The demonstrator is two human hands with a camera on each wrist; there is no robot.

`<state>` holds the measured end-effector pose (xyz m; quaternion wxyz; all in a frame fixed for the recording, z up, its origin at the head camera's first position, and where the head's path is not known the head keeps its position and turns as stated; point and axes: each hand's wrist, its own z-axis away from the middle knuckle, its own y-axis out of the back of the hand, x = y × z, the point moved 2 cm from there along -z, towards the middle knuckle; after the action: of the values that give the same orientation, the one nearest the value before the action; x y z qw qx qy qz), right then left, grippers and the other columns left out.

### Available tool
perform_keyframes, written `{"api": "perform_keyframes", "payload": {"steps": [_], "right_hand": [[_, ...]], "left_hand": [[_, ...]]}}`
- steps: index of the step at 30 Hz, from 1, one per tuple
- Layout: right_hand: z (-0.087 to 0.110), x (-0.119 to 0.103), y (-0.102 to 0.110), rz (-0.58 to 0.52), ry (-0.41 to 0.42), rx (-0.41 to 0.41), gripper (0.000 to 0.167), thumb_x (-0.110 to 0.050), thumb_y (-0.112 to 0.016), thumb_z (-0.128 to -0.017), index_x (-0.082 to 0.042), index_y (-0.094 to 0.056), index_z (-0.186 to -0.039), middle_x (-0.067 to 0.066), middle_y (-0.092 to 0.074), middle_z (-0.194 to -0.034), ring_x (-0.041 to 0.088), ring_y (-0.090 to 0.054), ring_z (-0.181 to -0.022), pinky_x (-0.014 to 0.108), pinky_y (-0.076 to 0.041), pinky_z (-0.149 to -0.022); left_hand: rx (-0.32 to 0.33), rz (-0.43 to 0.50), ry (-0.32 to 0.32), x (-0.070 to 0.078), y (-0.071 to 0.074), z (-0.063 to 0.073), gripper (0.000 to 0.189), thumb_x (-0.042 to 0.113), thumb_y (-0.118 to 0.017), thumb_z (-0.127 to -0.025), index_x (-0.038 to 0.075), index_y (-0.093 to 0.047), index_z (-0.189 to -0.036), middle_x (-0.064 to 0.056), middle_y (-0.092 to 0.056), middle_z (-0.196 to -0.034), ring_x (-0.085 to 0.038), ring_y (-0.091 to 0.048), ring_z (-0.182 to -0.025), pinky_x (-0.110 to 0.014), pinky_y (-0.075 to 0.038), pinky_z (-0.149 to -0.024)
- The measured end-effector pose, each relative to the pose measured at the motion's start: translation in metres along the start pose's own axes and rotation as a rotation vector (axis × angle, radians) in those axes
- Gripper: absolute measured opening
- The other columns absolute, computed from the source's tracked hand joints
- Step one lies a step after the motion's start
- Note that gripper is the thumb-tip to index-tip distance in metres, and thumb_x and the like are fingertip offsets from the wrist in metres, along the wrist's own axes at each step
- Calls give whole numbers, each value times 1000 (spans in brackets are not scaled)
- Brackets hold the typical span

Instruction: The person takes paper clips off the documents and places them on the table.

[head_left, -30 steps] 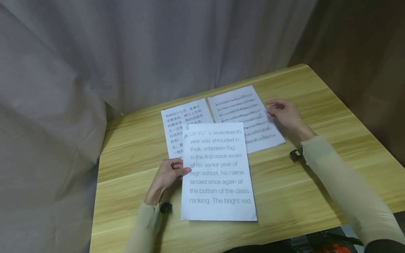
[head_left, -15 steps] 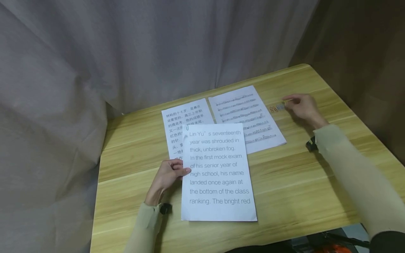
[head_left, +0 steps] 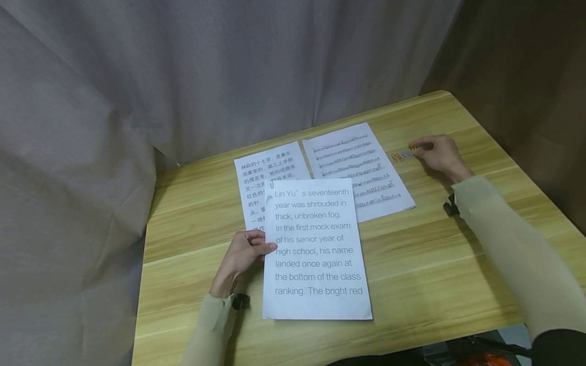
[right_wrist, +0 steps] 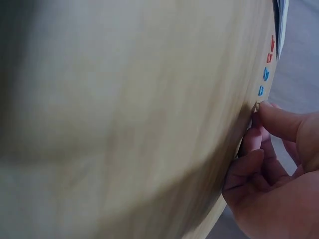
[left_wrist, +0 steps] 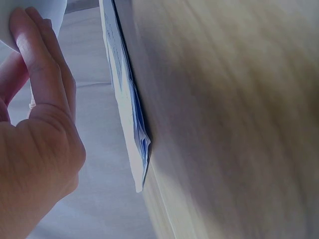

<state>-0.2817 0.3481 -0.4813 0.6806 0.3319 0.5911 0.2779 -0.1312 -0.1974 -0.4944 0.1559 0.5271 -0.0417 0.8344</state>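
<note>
My left hand (head_left: 241, 254) pinches the left edge of a stack of English-text sheets (head_left: 316, 249), thumb on top. A paper clip (head_left: 271, 184) sits at the stack's top left corner. In the left wrist view, the held paper (left_wrist: 52, 12) is raised above the table. My right hand (head_left: 438, 153) is at the right end of a short row of paper clips, its thumb and fingertips pinching a yellow paper clip (right_wrist: 257, 106) close to the tabletop. Beside it in the row lie blue paper clips (right_wrist: 265, 74) and red-orange paper clips (right_wrist: 269, 58).
Chinese-text sheets (head_left: 267, 170) lie behind the English stack and are partly covered by it. Sheet music (head_left: 350, 157) lies to their right. The wooden table (head_left: 448, 264) has a grey curtain (head_left: 220, 76) behind it.
My right hand has moved right, from the sheet music's right edge to the end of the clip row, uncovering the orange and blue clips. The left hand keeps its place on the sheets.
</note>
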Motion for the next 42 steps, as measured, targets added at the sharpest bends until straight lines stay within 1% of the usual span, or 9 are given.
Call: {"api": "perform_keyframes", "payload": {"steps": [10, 18, 20, 23, 27, 30, 35, 39, 42], "right_hand": [[-3, -1, 0, 15, -43, -65, 35, -14, -54, -112, 3, -68, -140, 34, -63, -142, 45, -59, -124, 38, -44, -91], [-3, 2, 1, -18, -72, -56, 37, -14, -53, -110, 4, -66, -139, 34, -63, -137, 40, -58, -116, 27, -43, -82], [-3, 1, 4, -43, -87, -23, 37, -17, -56, -109, 4, -67, -138, 29, -66, -131, 32, -59, -109, 21, -44, -77], [0, -6, 12, -91, -107, 32, 41, -23, -56, -109, 1, -67, -140, 8, -70, -114, 15, -57, -97, 16, -44, -71], [12, -36, 17, -146, -56, 84, 42, -25, -58, -109, 1, -68, -140, -22, -61, -94, -1, -53, -85, 13, -44, -69], [26, -73, 11, -208, -3, 82, 39, -25, -64, -108, 1, -69, -138, -25, -61, -91, -2, -55, -84, 13, -46, -69], [48, -138, -15, -279, 77, -5, 36, -24, -71, -106, -4, -71, -136, -7, -71, -103, 7, -61, -93, 16, -50, -74], [63, -181, -43, -276, 199, -87, 30, -20, -74, -104, -5, -74, -130, 12, -76, -109, 18, -65, -98, 19, -50, -78], [70, -204, -65, -262, 300, -145, 27, -18, -75, -102, -5, -76, -126, 17, -78, -108, 24, -69, -98, 24, -52, -82]], "left_hand": [[-3, 5, -11, 1, -1, 1, 17, -6, -81, -92, -10, -72, -106, 5, -80, -77, -7, -71, -68, -21, -56, -63], [5, -3, 1, -1, -2, 1, 18, -6, -81, -92, -10, -72, -106, 5, -78, -76, -7, -70, -68, -21, -56, -63], [-1, 0, 1, -1, -2, 0, 19, -5, -81, -92, -10, -71, -108, 4, -79, -77, -7, -72, -69, -21, -57, -63], [-9, 6, -1, -1, -4, -1, 20, -4, -81, -92, -10, -72, -109, 3, -80, -79, -7, -73, -71, -21, -58, -64], [-11, 4, -4, 0, -5, -2, 21, -4, -82, -92, -11, -72, -109, 2, -81, -79, -8, -72, -70, -21, -57, -64], [-8, 0, -3, 1, -4, -1, 21, -4, -82, -91, -11, -72, -109, 3, -80, -79, -8, -71, -69, -21, -57, -63], [-10, 6, 5, 2, -5, 0, 20, -5, -82, -91, -10, -72, -108, 4, -79, -77, -8, -71, -68, -21, -57, -63], [-15, 12, 4, 3, -6, 0, 19, -5, -81, -91, -10, -71, -107, 5, -78, -76, -8, -73, -70, -22, -59, -65], [-13, 13, 8, 4, -9, 0, 18, -6, -81, -91, -9, -72, -105, 5, -78, -76, -9, -73, -70, -22, -59, -65]]}}
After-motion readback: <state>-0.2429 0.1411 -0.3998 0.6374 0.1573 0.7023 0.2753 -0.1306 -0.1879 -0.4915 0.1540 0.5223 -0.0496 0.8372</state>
